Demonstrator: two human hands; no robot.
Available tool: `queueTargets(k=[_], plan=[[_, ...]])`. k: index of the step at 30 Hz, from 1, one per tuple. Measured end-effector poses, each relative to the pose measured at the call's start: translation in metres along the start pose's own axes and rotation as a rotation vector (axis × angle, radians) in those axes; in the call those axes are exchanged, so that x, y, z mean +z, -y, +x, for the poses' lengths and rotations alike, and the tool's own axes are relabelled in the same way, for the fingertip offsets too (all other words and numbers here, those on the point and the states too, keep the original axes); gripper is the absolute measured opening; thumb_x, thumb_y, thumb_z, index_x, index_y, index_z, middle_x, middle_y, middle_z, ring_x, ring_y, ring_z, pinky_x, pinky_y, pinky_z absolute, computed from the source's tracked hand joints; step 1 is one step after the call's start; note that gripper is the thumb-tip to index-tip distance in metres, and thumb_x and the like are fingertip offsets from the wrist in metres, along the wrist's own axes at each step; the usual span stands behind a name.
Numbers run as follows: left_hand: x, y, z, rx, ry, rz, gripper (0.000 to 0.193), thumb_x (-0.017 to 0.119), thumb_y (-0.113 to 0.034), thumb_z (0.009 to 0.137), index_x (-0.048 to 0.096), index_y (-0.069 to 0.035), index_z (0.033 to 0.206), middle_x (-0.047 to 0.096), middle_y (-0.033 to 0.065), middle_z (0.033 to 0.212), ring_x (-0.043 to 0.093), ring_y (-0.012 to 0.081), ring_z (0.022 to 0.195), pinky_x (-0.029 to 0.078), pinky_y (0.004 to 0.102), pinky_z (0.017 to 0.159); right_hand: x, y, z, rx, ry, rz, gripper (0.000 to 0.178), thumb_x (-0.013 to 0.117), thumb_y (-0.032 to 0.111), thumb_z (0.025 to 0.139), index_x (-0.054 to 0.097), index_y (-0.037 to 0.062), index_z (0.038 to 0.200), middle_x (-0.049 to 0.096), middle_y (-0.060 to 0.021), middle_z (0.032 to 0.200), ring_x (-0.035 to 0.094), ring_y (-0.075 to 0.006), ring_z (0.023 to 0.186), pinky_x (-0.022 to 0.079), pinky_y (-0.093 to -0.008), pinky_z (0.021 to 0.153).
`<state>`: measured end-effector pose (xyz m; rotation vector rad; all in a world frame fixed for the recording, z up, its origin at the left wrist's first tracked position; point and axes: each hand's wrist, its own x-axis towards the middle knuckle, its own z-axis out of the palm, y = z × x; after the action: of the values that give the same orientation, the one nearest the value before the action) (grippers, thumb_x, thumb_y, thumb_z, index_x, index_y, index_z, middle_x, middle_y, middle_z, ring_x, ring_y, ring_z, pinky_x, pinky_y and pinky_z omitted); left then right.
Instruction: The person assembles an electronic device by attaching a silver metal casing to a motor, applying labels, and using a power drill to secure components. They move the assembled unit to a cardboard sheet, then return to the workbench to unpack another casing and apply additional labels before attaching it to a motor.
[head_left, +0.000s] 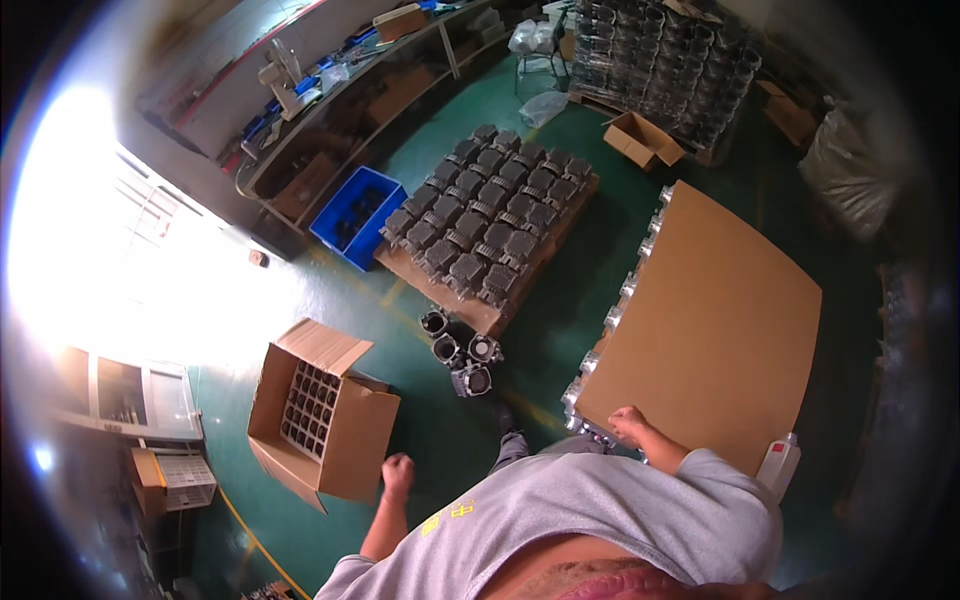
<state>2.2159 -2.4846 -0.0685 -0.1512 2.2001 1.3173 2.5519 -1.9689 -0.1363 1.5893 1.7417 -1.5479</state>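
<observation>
My left hand [398,474] is closed, with nothing showing in it, just right of an open cardboard box [362,440]. Inside that box, dark round parts sit in a pale divider grid [312,408]. My right hand [628,426], also closed, appears over the near edge of a large brown cardboard sheet [710,320]; whether it touches the sheet I cannot tell. Silver metal parts [590,362] stick out along the sheet's left side. In front of me, several metal housings [478,380] with round openings stand on the green floor.
Rows of dark metal housings [470,225] cover a pallet [415,278] ahead. A blue bin [325,222] stands left of it, beside a long workbench [300,112]. Farther off are a wrapped stack [665,65] and an open carton [640,140]. A white jug [778,465] is at right.
</observation>
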Motion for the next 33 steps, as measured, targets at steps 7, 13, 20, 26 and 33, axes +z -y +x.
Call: queueTargets(k=[7, 13, 20, 26, 33], plan=[[-0.023, -0.081, 0.183, 0.106, -0.023, 0.026, 0.025, 0.063, -0.015, 0.088, 0.073, 0.003, 0.1, 0.07, 0.0087, 0.082, 0.062, 0.0129, 0.07, 0.051, 0.0293, 0.066, 0.027, 0.041, -0.002, -0.023, -0.116, 0.037, 0.018, 0.07, 0.021, 0.087, 0.075, 0.0047, 0.093, 0.069, -0.0075, 0.069, 0.065, -0.0167, 0.057, 0.052, -0.0329, 0.05], [0.059, -0.1, 0.198, 0.213, 0.341, 0.258, 0.034, 0.069, -0.018, 0.089, 0.07, 0.004, 0.115, 0.075, 0.0137, 0.098, 0.07, 0.0201, 0.091, 0.055, 0.0332, 0.084, 0.02, 0.036, 0.007, 0.113, 0.011, -0.166, 0.022, 0.068, 0.026, 0.09, 0.074, 0.006, 0.098, 0.07, -0.0076, 0.079, 0.069, -0.0205, 0.069, 0.058, -0.0368, 0.058], [0.062, -0.062, 0.218, 0.079, 0.499, 0.751, 0.033, 0.066, -0.033, 0.084, 0.077, -0.008, 0.103, 0.075, 0.0176, 0.098, 0.073, 0.0311, 0.096, 0.056, 0.0418, 0.085, -0.025, 0.124, 0.037, 0.161, 0.022, -0.08, 0.024, 0.065, 0.028, 0.09, 0.071, 0.0044, 0.089, 0.071, -0.01, 0.081, 0.069, -0.0216, 0.067, 0.055, -0.0368, 0.054], [0.088, -0.08, 0.284, -0.044, 0.506, 0.889, 0.033, 0.065, -0.037, 0.084, 0.079, -0.012, 0.1, 0.076, 0.0154, 0.1, 0.073, 0.031, 0.097, 0.056, 0.0425, 0.085, -0.096, 0.148, 0.116, 0.069, 0.006, 0.027, 0.024, 0.065, 0.028, 0.089, 0.068, 0.0049, 0.082, 0.068, -0.0104, 0.074, 0.065, -0.0206, 0.057, 0.05, -0.036, 0.047], [0.244, -0.238, 0.391, 0.106, 0.558, 0.872, 0.034, 0.067, -0.037, 0.082, 0.079, -0.011, 0.1, 0.076, 0.0153, 0.1, 0.073, 0.0307, 0.097, 0.056, 0.0431, 0.087, -0.205, 0.203, 0.23, 0.042, -0.092, 0.352, 0.023, 0.072, 0.024, 0.085, 0.069, 0.0007, 0.088, 0.065, -0.011, 0.072, 0.063, -0.0193, 0.058, 0.051, -0.0352, 0.049]])
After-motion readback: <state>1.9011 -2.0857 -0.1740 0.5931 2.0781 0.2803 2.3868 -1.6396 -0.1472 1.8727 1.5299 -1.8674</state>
